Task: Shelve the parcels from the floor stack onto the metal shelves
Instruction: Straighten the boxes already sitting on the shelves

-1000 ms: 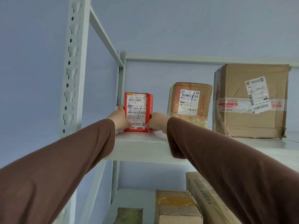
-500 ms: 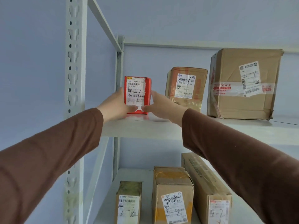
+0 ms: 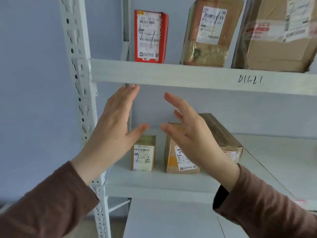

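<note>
up on the top shelf (image 3: 188,74) the red parcel (image 3: 150,36) stood upright at the left end, its white label scrawled with "2-1" in black marker over some barcodes, rest of the print too small to make out. just beside it to the right was a brown taped parcel (image 3: 208,33) with its own label marked "2-1", and a bigger cardboard box (image 3: 281,35) at the right edge, blurry, red print on the tape. the shelf's front beam had "d1621" or something like it handwritten on it, hard to be sure. both hands were below that beam, apart from every parcel: left hand (image 3: 114,127) flat with fingers straight and holding nothing, right hand (image 3: 192,134) spread and loose, also holding nothing, palms facing each other. on the lower shelf (image 3: 154,184) sat a small box (image 3: 143,153) marked "2-2", a tan box (image 3: 173,162) partly behind the right hand, and a long dark box (image 3: 221,133) next to it. brown sleeves (image 3: 48,206) on both arms.
</note>
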Demonstrator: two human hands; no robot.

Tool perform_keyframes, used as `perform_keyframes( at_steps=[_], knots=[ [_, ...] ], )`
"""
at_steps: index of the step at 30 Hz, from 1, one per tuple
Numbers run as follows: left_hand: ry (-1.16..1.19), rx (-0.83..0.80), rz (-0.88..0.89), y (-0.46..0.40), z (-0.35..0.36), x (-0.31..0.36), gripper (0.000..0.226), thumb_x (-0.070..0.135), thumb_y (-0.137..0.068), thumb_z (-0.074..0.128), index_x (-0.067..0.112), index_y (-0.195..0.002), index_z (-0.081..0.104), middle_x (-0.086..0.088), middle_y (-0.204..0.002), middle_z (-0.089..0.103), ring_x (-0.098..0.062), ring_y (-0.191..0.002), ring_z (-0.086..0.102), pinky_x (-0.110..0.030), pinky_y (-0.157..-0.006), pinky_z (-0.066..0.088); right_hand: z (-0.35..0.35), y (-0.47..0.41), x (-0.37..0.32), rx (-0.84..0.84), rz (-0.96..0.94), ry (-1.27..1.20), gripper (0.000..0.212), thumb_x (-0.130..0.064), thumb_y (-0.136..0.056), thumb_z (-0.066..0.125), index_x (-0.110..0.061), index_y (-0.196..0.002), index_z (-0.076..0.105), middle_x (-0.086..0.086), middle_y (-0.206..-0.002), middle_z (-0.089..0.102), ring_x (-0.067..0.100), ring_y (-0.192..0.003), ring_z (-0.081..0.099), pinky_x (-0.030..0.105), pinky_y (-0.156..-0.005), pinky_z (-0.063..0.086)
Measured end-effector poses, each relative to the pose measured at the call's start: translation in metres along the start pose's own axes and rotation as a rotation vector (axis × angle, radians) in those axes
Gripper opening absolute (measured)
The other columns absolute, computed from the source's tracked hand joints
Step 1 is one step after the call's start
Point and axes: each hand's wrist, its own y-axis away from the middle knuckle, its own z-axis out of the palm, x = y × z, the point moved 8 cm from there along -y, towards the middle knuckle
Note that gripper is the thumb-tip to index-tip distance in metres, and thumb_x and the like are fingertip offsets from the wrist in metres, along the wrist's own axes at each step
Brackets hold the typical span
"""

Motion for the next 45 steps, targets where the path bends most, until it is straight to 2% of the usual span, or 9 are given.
perform_keyframes(
  at_steps=[6,12,15,17,20,22,28,39,45],
  knots=[
    [0.03,-0.104,-0.146,0.065,0.073,-0.058,0.088,0.032,-0.092,0.073,0.017,-0.161,0.021,-0.001,-0.166,0.024,-0.01,-0.155,0.012,-0.013,-0.121,0.005,0.078,0.053,0.082,-0.092,0.305,-0.121,0.068,-0.03,-0.097,0.064,-0.032,-0.156,0.031,-0.012,-0.152,0.045,0.014,-0.14,0.044,0.044,-0.117,0.039],
    [0.154,-0.282,-0.431,0.108,0.147,-0.119,0.104,0.03,-0.092,0.074,0.023,-0.163,-0.001,0.001,-0.17,0.012,-0.012,-0.156,0.013,-0.032,-0.125,0.016,0.156,0.079,0.148,-0.162,0.575,-0.156,0.084,-0.018,-0.095,0.068,-0.022,-0.162,0.017,0.005,-0.161,0.038,0.022,-0.148,0.036,0.045,-0.12,0.035],
    [0.223,-0.358,-0.561,0.12,0.178,-0.141,0.107,0.028,-0.091,0.075,0.021,-0.164,-0.003,-0.003,-0.17,0.012,-0.02,-0.155,0.02,-0.033,-0.124,0.019,0.185,0.082,0.173,-0.193,0.653,-0.182,0.088,-0.019,-0.097,0.066,-0.019,-0.163,0.007,0.007,-0.162,0.037,0.024,-0.15,0.034,0.046,-0.121,0.033],
    [0.231,-0.388,-0.603,0.123,0.193,-0.152,0.106,0.031,-0.091,0.075,0.023,-0.163,-0.002,-0.006,-0.169,0.017,-0.026,-0.151,0.03,-0.042,-0.124,0.027,0.198,0.08,0.185,-0.209,0.695,-0.169,0.086,-0.017,-0.099,0.063,-0.014,-0.162,0.006,0.008,-0.16,0.039,0.025,-0.148,0.037,0.04,-0.119,0.034],
    [0.259,-0.394,-0.608,0.123,0.208,-0.164,0.1,0.03,-0.09,0.075,0.036,-0.16,0.005,0.0,-0.159,0.041,-0.022,-0.138,0.05,-0.047,-0.114,0.043,0.211,0.074,0.199,-0.188,0.714,-0.126,0.078,-0.017,-0.099,0.062,-0.013,-0.162,0.016,0.01,-0.151,0.052,0.028,-0.137,0.05,0.041,-0.113,0.042],
    [0.273,-0.383,-0.618,0.121,0.213,-0.167,0.088,0.022,-0.091,0.073,0.033,-0.157,0.016,0.003,-0.148,0.054,-0.017,-0.125,0.061,-0.04,-0.108,0.048,0.216,0.069,0.206,-0.17,0.699,-0.079,0.068,-0.015,-0.098,0.061,-0.014,-0.157,0.028,0.01,-0.141,0.061,0.031,-0.128,0.058,0.042,-0.105,0.048],
    [0.237,-0.358,-0.655,0.113,0.227,-0.182,0.057,0.013,-0.095,0.068,0.018,-0.144,0.04,0.0,-0.133,0.065,-0.014,-0.112,0.062,-0.022,-0.09,0.041,0.229,0.054,0.222,-0.169,0.719,-0.017,0.048,-0.011,-0.1,0.054,-0.016,-0.145,0.038,0.011,-0.13,0.067,0.035,-0.119,0.063,0.048,-0.097,0.053],
    [0.236,-0.375,-0.654,0.093,0.248,-0.208,0.058,0.011,-0.096,0.065,0.015,-0.147,0.038,-0.007,-0.137,0.064,-0.026,-0.122,0.063,-0.029,-0.096,0.044,0.246,0.028,0.238,-0.166,0.805,-0.014,0.041,-0.006,-0.1,0.043,-0.017,-0.139,0.038,0.008,-0.123,0.067,0.03,-0.105,0.064,0.041,-0.091,0.055],
    [0.264,-0.343,-0.64,0.102,0.241,-0.205,0.07,0.014,-0.095,0.067,0.024,-0.154,0.029,-0.004,-0.144,0.058,-0.026,-0.127,0.06,-0.038,-0.107,0.047,0.238,0.037,0.219,-0.211,0.758,0.029,0.066,-0.01,-0.103,0.042,-0.015,-0.161,0.011,0.012,-0.138,0.061,0.034,-0.119,0.062,0.043,-0.097,0.054]
  ],
)
